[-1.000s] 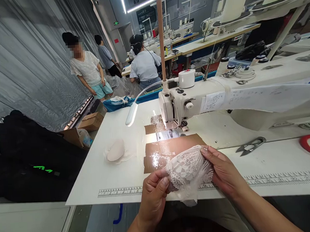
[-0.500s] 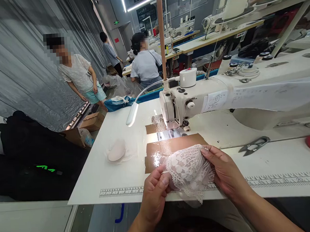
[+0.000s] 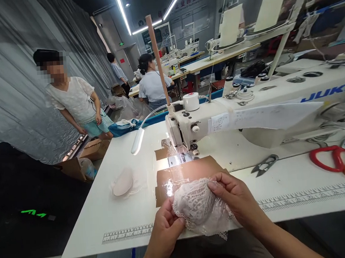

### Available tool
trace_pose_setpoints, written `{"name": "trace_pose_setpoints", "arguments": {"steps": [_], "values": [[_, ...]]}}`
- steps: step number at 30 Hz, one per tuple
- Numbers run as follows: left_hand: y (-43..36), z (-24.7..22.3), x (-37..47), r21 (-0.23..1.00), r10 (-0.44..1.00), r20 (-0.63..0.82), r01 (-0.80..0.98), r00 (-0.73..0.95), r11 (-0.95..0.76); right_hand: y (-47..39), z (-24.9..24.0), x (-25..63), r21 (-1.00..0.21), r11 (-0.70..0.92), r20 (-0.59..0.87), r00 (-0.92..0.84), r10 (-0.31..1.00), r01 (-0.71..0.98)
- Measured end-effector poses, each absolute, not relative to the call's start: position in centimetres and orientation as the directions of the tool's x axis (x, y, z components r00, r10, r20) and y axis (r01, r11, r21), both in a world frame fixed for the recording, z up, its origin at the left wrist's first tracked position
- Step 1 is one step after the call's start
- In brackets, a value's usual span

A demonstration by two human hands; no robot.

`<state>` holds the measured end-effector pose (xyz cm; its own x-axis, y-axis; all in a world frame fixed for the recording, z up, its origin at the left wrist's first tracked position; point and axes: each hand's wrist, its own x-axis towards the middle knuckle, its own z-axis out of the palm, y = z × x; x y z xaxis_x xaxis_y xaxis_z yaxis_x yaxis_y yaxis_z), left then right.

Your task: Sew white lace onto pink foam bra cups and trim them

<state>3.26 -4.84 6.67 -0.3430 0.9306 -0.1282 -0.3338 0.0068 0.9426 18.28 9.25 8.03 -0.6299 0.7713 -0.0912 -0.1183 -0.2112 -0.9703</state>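
lace piece: white lace cup (image 3: pixel 199 209), bunched and domed, held just above the near edge of the table (image 3: pixel 107 211), over the printed ruler strip (image 3: pixel 296 198)
left hand: left hand (image 3: pixel 164 232) pinches the lace's left rim, thumb on top, fingers curled under; clenched on lace
right hand: right hand (image 3: pixel 238 199) cups the lace's right side, fingertips pressed on the top edge; grasping lace
change: a second ago the lace was spread wider and hung looser between the hands; now gathered tighter into a rounded cup, hands closer in. View also tipped up and shifted
meaning: looks like shaping or lining up edges in hand, not yet at the needle; lace lies apart from the presser foot
brown sheet: glossy brown sheet (image 3: pixel 189 172) just beyond the lace, runs under the machine head
machine: white sewing machine (image 3: pixel 247 109), lamp (image 3: pixel 137 141) on
left of it: second padded cup (image 3: pixel 123 183) lying on table, well apart
right: thread snips (image 3: pixel 264 164), red-handled scissors (image 3: pixel 328 159), untouched
others: person standing at left (image 3: pixel 74 102), seated person behind (image 3: pixel 152 85)
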Motion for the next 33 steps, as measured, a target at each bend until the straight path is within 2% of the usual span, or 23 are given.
{"name": "trace_pose_setpoints", "arguments": {"steps": [2,4,6,8,10,12,15,17,24,33], "values": [[-5.2,7.2,2.2,0.97,0.915,-0.083,-0.241,-0.396,-0.017,8.9,8.7,18.4,-0.995,-0.095,-0.042,-0.678,0.734,-0.04],[-5.3,8.2,1.5,0.996,0.91,0.017,-0.068,-0.415,-0.05,8.4,9.4,18.4,-1.0,0.005,-0.014,-0.74,0.672,0.024],[-5.1,9.4,1.2,0.992,0.934,0.093,0.112,-0.345,-0.058,8.0,9.8,18.2,-0.996,0.071,0.003,-0.789,0.614,0.051],[-4.6,10.2,1.2,0.978,0.967,0.099,0.202,-0.236,-0.051,7.6,10.1,17.9,-0.993,0.106,0.02,-0.816,0.577,0.051],[-4.0,10.3,1.4,0.986,0.985,0.05,0.164,-0.163,-0.023,7.5,10.2,17.8,-0.99,0.131,0.04,-0.824,0.566,0.042],[-3.5,9.9,1.7,0.999,0.991,-0.029,0.036,-0.129,0.034,7.5,10.1,17.8,-0.99,0.139,0.05,-0.826,0.561,0.035],[-3.1,9.1,2.1,0.988,0.987,-0.101,-0.131,-0.124,0.085,7.7,9.9,18.0,-0.993,0.118,0.058,-0.842,0.536,0.007],[-3.0,8.8,2.2,0.985,0.985,-0.103,-0.153,-0.14,0.081,7.8,9.6,18.1,-0.994,0.108,0.065,-0.855,0.515,-0.011],[-2.9,9.1,2.2,0.983,0.983,-0.098,-0.168,-0.156,0.071,7.8,8.5,17.9,-0.989,0.142,0.054,-0.842,0.537,0.028],[-2.8,9.0,2.2,0.995,0.976,-0.04,0.082,-0.216,0.059,8.6,9.3,17.8,-0.989,0.14,0.027,-0.861,0.509,0.051]]}}
